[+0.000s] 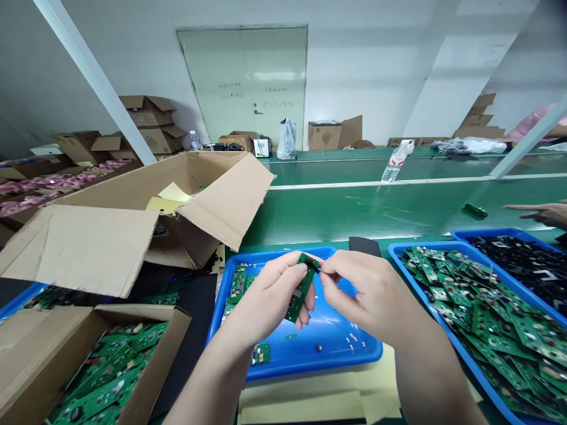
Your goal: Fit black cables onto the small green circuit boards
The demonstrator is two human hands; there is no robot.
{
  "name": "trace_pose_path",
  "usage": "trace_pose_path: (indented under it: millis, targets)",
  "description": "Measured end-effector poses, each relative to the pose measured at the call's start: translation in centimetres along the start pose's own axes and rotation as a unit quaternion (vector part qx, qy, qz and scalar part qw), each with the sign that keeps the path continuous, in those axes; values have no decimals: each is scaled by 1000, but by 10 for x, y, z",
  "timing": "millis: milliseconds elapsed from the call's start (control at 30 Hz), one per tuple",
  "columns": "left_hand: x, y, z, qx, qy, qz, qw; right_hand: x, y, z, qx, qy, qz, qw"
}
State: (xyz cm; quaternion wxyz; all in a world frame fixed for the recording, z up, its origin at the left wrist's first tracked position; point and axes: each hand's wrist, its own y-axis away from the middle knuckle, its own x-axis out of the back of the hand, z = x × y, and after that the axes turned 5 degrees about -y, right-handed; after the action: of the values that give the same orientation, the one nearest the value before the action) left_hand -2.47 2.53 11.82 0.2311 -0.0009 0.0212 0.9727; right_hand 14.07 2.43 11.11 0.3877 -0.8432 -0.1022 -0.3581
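Note:
My left hand grips a green circuit board, tilted, with the thumb pressed on its face near the upper end. At that end, the thumb and fingertips of my right hand pinch a small black strip lying against the board. Its exact kind is hard to make out. Both hands are over a blue tray. Inside it, several green boards lie at the left, and small white parts are scattered at the lower right.
To the right, one blue tray is heaped with circuit boards, another with black parts. A co-worker's hand points in from the right edge. Cardboard boxes stand left; a water bottle is behind on the green line.

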Motion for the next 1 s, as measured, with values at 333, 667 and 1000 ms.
trace_pose_path:
  millis: [333,667,1000]
  targets:
    - [-1,-2,-2,4,-10,-5,1000,1,1,-1,14,41,8,999]
    - [1,-4,-4,8,4,13,1000,0,1,-2,42,101,34,993]
    - [-1,-4,-4,2,-27,4,1000,-3,1,0,57,154,51,985]
